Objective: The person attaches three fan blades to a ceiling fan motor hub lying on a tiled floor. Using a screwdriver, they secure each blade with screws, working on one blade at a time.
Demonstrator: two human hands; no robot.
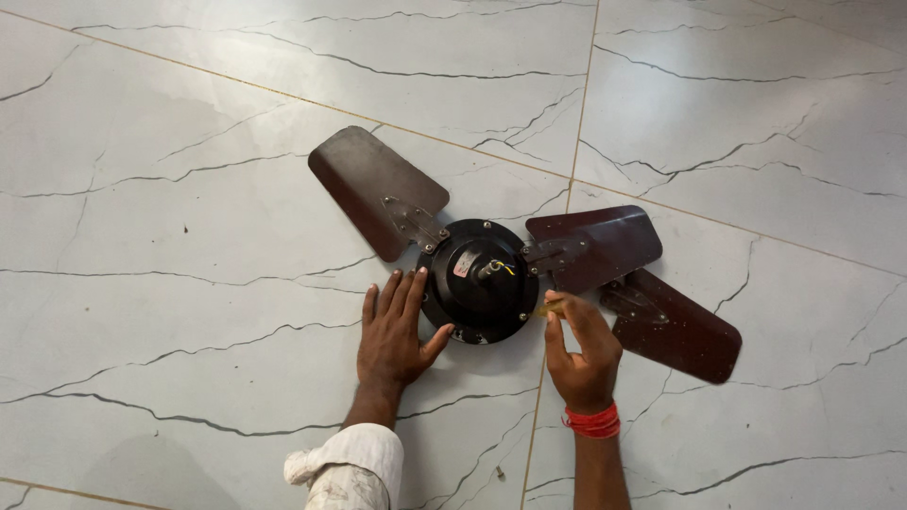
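Fingertips of my right hand (580, 348) pinch together on one small yellowish object (551, 307), too small to identify, held right at the lower right rim of the motor housing (480, 280). One red thread band (592, 421) wraps that wrist. My left hand (394, 330) lies flat and spread on the floor, holding nothing, fingertips and thumb touching the housing's left edge. One rolled white sleeve (347, 467) on that arm.

One fan, lying on the floor near frame centre. Housing is round, black, glossy metal, with small bolts around the rim, one short shaft (488, 269) sticking up in the middle, and yellow wire beside it. Three blades visible: upper left blade (373, 186), right blade (593, 245), lower right blade (673, 325). All dark brown, flat, rounded, dull sheet metal, each with one grey bracket. Right and lower right blades overlap.

Floor (170, 236) is large glossy white tiles with dark marble veining and thin grout lines.
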